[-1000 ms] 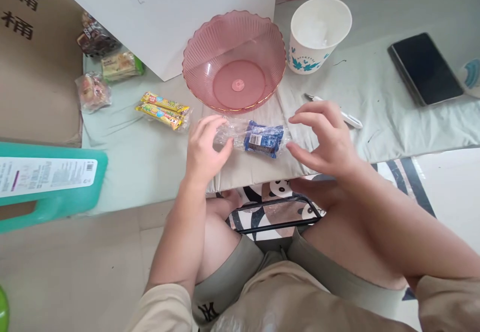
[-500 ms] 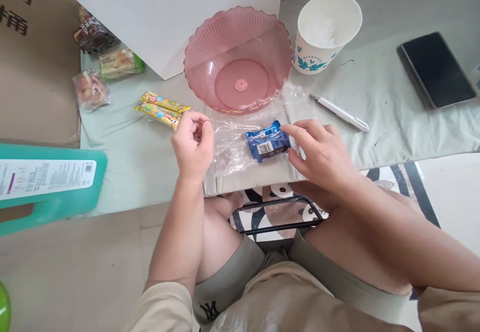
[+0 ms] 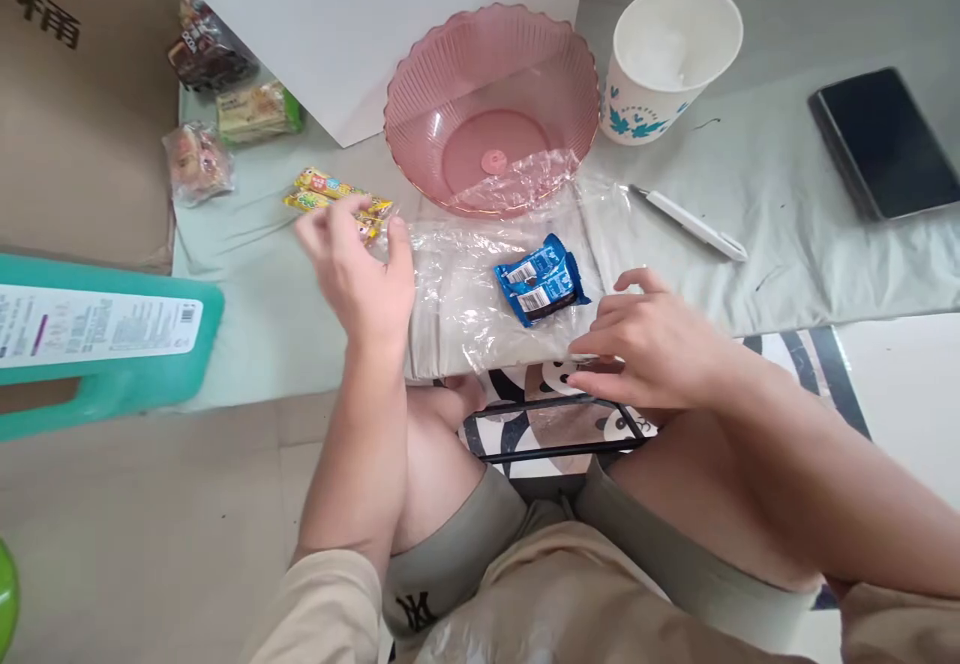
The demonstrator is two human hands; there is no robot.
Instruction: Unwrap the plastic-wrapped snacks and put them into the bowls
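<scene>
My left hand (image 3: 360,264) is over the near end of two yellow snack sticks (image 3: 311,189), its fingers apart; whether it touches them I cannot tell. Blue wrapped snack packs (image 3: 541,282) lie side by side on a clear plastic wrapper (image 3: 465,284) in front of me. Just right of and nearer than these, my right hand (image 3: 649,339) hangs by the table edge with fingers loosely spread, apart from the packs. Behind the wrapper stands a pink ribbed bowl (image 3: 487,64), and part of the plastic overlaps its near rim.
A white paper cup (image 3: 637,99) stands right of the bowl, with a white utility knife (image 3: 690,224) before it and a black phone (image 3: 885,144) farther right. Several wrapped snacks (image 3: 259,112) lie at the back left. A teal jug (image 3: 202,334) and cardboard box (image 3: 97,144) border the left.
My left hand has opened and moved left over the yellow sticks. My right hand has drawn back from the blue packs toward me. The plastic film has risen over the bowl's near rim.
</scene>
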